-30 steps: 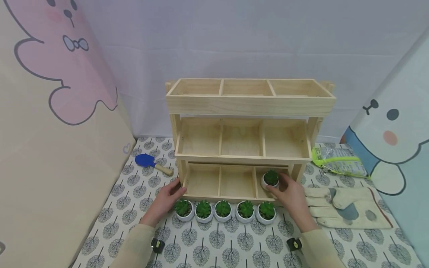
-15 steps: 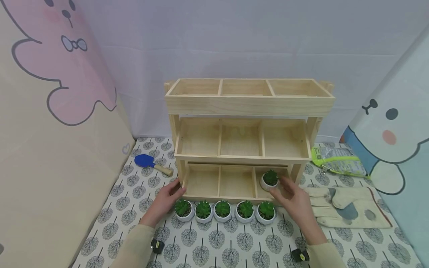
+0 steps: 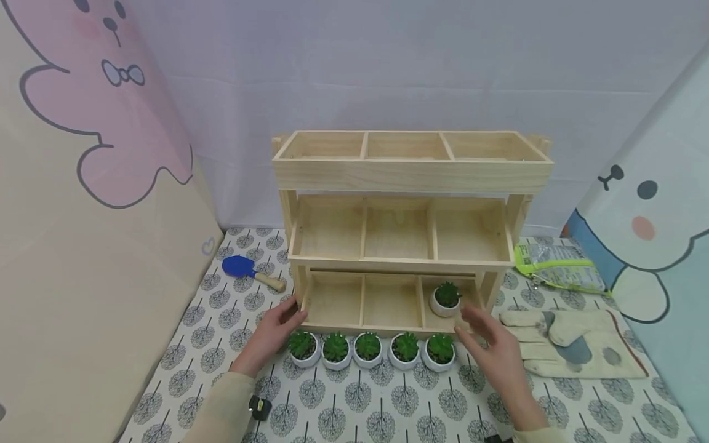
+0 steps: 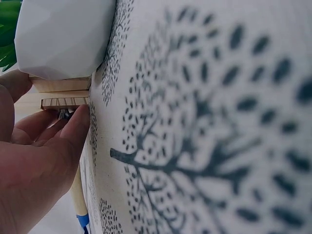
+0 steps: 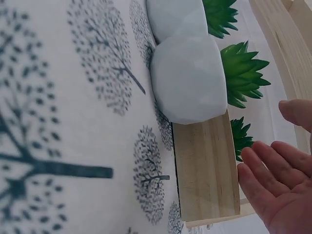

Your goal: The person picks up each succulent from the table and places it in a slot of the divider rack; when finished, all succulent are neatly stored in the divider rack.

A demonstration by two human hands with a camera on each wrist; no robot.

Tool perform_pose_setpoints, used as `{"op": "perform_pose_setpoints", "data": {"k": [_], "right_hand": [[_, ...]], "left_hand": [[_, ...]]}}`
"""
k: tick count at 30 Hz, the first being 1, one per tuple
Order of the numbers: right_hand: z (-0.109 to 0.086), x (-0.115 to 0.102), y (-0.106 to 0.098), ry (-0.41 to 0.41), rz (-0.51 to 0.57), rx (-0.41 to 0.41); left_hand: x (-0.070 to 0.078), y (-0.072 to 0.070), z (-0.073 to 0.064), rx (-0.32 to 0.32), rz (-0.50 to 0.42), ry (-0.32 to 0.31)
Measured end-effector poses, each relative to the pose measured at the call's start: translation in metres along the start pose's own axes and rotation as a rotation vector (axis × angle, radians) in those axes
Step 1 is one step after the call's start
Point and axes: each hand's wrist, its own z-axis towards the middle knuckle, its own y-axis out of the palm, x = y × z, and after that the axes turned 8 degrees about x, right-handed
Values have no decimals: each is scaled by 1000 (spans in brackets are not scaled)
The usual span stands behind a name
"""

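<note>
A three-tier wooden planter shelf (image 3: 412, 176) stands on the patterned cloth, each tier split into three compartments. My left hand (image 3: 270, 335) grips its lower left corner; in the left wrist view, thumb and fingers (image 4: 78, 127) lie on either side of the wooden edge. One potted succulent (image 3: 445, 301) sits upright in the bottom tier's right compartment. Just to the right and in front of that pot, my right hand (image 3: 495, 352) is apart from it, fingers extended and holding nothing. Several more potted succulents (image 3: 368, 349) in white faceted pots line up before the bottom tier.
A blue trowel (image 3: 252, 272) with a wooden handle lies left of the shelf. On the right are a pair of work gloves (image 3: 576, 343) and a clear pouch with yellow-green edging (image 3: 562, 267). Printed fabric walls (image 3: 354, 67) enclose the back and sides.
My right hand has let go of the succulent in the bottom right compartment and drawn back toward the front right. The left hand stays at the shelf corner.
</note>
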Motion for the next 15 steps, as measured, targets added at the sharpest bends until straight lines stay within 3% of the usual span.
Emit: {"op": "perform_pose_setpoints", "data": {"k": [8, 15], "right_hand": [[-13, 3, -1, -3, 89, 51], [-25, 5, -4, 25, 99, 16]], "left_hand": [[-6, -1, 2, -6, 9, 17], [-7, 0, 3, -4, 11, 20]]}}
